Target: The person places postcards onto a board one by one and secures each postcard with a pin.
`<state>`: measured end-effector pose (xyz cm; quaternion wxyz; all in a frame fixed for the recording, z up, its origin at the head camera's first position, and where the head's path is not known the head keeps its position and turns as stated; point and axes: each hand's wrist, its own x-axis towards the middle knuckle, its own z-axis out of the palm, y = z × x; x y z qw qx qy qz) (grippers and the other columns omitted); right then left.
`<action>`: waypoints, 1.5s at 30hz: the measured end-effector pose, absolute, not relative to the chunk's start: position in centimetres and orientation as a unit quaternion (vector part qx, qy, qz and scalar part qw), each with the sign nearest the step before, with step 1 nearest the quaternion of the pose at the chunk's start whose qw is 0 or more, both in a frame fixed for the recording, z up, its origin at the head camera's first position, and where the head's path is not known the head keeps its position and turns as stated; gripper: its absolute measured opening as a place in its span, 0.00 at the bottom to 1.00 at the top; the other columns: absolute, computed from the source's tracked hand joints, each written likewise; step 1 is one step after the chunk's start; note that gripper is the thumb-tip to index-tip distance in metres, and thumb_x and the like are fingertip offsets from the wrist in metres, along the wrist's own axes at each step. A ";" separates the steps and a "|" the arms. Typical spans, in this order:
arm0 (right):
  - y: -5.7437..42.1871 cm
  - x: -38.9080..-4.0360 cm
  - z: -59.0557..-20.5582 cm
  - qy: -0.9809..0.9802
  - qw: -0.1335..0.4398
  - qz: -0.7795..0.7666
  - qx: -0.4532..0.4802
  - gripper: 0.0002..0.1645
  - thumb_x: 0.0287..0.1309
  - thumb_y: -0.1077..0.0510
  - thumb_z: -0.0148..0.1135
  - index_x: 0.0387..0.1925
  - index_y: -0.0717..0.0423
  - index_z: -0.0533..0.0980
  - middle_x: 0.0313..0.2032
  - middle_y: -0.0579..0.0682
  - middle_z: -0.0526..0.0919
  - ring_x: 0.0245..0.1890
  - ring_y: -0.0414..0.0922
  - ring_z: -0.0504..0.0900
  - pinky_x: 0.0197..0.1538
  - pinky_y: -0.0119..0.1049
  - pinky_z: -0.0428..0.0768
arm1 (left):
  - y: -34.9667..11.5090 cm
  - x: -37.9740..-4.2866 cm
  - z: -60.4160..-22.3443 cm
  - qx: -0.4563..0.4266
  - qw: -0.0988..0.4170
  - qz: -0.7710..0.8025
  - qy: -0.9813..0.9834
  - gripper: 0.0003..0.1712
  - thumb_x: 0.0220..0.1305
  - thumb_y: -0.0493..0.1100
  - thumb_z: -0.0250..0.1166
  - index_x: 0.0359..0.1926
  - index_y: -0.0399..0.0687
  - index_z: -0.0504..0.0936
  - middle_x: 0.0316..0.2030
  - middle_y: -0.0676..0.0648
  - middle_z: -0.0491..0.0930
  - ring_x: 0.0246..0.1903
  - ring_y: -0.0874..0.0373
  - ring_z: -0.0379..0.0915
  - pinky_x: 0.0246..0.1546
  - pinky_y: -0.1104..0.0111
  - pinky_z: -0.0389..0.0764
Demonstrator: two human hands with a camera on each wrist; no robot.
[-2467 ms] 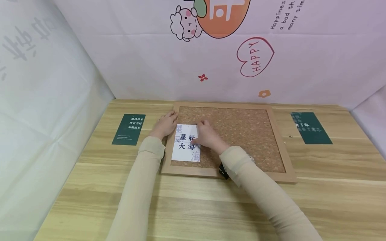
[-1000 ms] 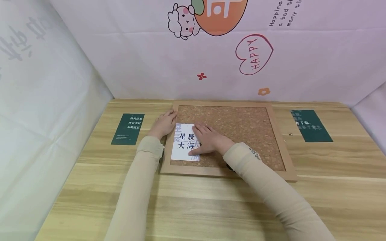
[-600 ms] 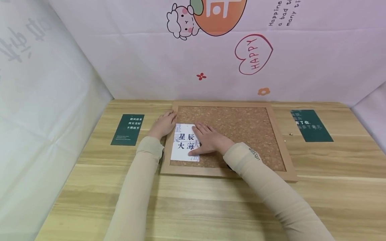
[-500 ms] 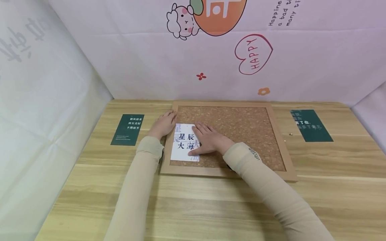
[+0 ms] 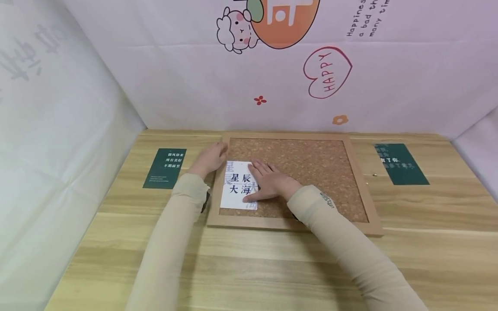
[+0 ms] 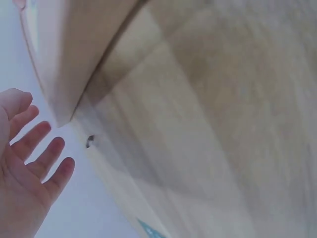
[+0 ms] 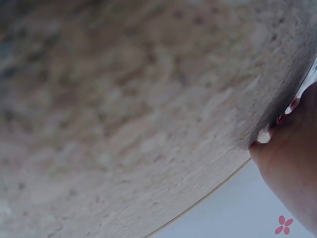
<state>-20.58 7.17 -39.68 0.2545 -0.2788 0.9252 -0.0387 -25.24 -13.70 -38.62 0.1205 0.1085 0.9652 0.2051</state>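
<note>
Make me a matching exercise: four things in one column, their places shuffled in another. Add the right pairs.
Things:
1. white card
2. left hand
3. orange flower print
4. right hand

Places:
A. on the backdrop, above the board
B. fingers spread over the white card's right edge
C. flat on the left part of the cork
D. beside the left side of the wooden frame

Pairs: 1-C, 2-D, 3-A, 4-B
</note>
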 end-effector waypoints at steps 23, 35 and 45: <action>7.6 -20.2 -39.5 0.927 0.229 -0.034 -0.295 0.67 0.53 0.23 0.51 0.75 0.60 0.35 0.76 0.58 0.32 0.77 0.53 0.32 0.77 0.49 0.39 | -17.7 -24.1 -37.8 0.058 0.130 0.206 0.968 0.22 0.72 0.39 0.48 0.64 0.37 0.70 0.63 0.35 0.70 0.64 0.41 0.65 0.66 0.51 0.67; 7.2 -20.2 -39.4 0.924 0.232 -0.038 -0.301 0.67 0.54 0.23 0.51 0.75 0.60 0.35 0.76 0.57 0.31 0.77 0.54 0.32 0.77 0.49 0.38 | -17.1 -24.1 -38.2 0.020 0.118 0.185 0.975 0.21 0.71 0.41 0.52 0.61 0.39 0.72 0.58 0.38 0.76 0.58 0.44 0.73 0.59 0.53 0.74; 7.1 -20.2 -39.4 0.925 0.233 -0.033 -0.299 0.67 0.53 0.22 0.50 0.75 0.59 0.34 0.76 0.57 0.30 0.77 0.53 0.31 0.77 0.49 0.38 | -16.3 -24.3 -38.5 0.022 0.124 0.175 0.977 0.20 0.71 0.42 0.53 0.60 0.40 0.74 0.59 0.39 0.76 0.60 0.44 0.71 0.62 0.54 0.72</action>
